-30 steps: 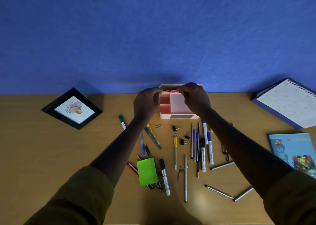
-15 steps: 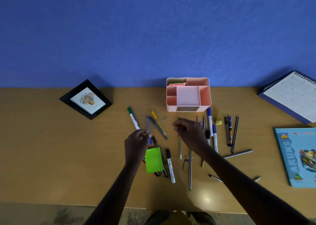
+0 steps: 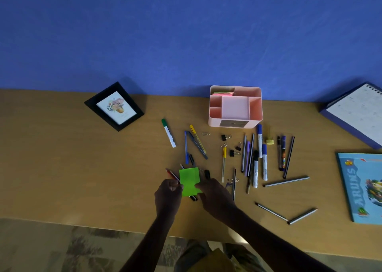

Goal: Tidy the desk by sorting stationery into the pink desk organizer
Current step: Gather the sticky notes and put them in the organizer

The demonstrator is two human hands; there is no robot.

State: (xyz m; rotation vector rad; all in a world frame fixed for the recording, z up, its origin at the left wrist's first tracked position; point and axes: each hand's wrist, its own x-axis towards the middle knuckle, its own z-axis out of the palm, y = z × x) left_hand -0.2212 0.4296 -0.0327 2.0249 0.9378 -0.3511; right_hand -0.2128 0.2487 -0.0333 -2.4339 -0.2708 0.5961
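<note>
The pink desk organizer [image 3: 215, 123] stands at the back of the wooden desk, with pink and green sticky notes [image 3: 223, 93] in its rear left compartment. A bright green sticky-note pad [image 3: 189, 180] lies on top of some pens near the front. My left hand [image 3: 167, 196] pinches its lower left edge and my right hand [image 3: 216, 199] grips its lower right corner. Loose stationery lies scattered between pad and organizer: a green-capped marker [image 3: 168, 133], a yellow pen [image 3: 197, 138], blue-capped markers [image 3: 259, 139], black binder clips [image 3: 226, 137] and several dark pencils [image 3: 286, 181].
A black photo frame [image 3: 114, 106] lies at the back left. A spiral desk calendar [image 3: 359, 110] and a blue book [image 3: 363, 187] sit on the right. A small yellow item [image 3: 269, 141] lies beside the markers. The desk's front edge runs just below my wrists.
Both hands left the organizer, where they put sticky notes in the rear compartment, came back toward me over the pens, and now close on the green pad. The camera view has shifted.
</note>
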